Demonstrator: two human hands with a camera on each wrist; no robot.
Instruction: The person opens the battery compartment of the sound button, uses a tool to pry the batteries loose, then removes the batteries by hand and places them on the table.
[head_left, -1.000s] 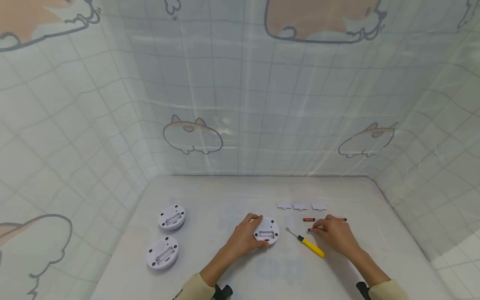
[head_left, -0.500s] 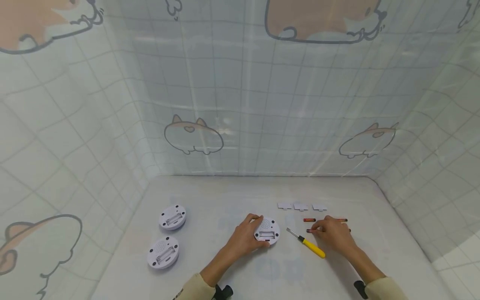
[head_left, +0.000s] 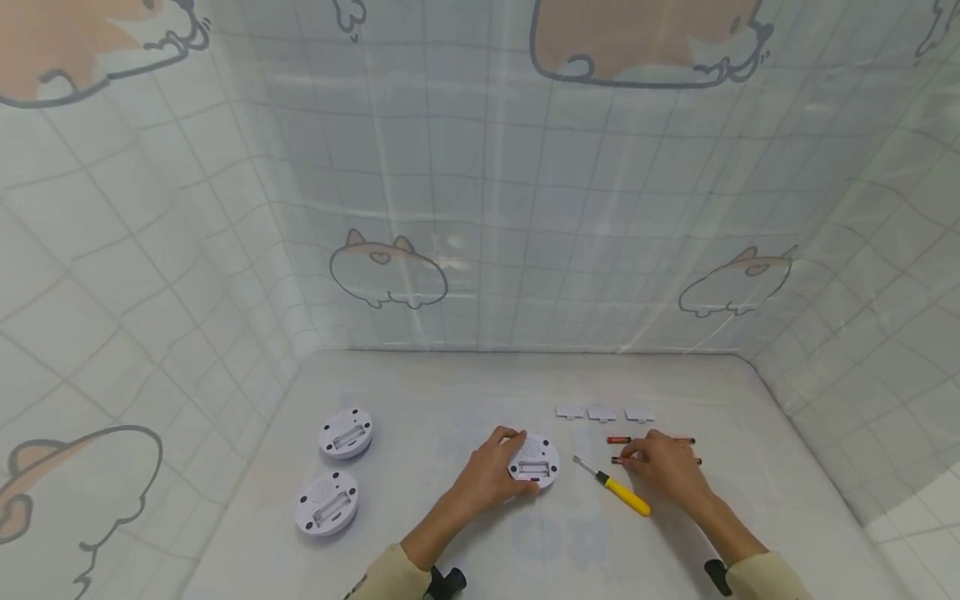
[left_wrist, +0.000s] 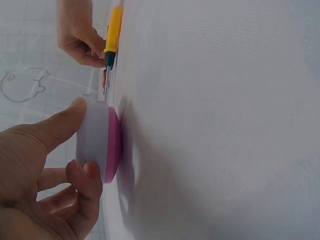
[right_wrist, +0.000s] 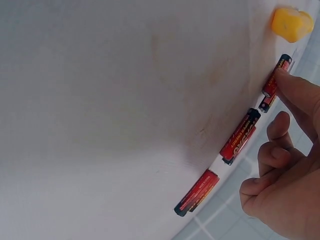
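Note:
My left hand [head_left: 491, 471] holds a round white battery device [head_left: 534, 450] by its edge, thumb and fingers on opposite sides. Its face shows black feet, speaker holes and an uncovered battery slot; in the left wrist view the side against the table is pink. My right hand [head_left: 670, 467] pinches a red and black battery [right_wrist: 276, 76] between thumb and fingers, low over the table. More batteries lie around that hand, among them a red battery [right_wrist: 240, 134] and another red battery [right_wrist: 196, 192] in the right wrist view.
A screwdriver [head_left: 624, 495] with a yellow handle lies between the hands. Three small white covers [head_left: 601, 413] sit in a row behind the batteries. Two more white round devices, a far device [head_left: 346, 433] and a near device [head_left: 327, 503], lie at the left. A patterned curtain [head_left: 495, 208] surrounds the table.
My right hand has shifted very slightly left with the battery, and the end of another battery now shows at its right. The left hand and its device stay in place.

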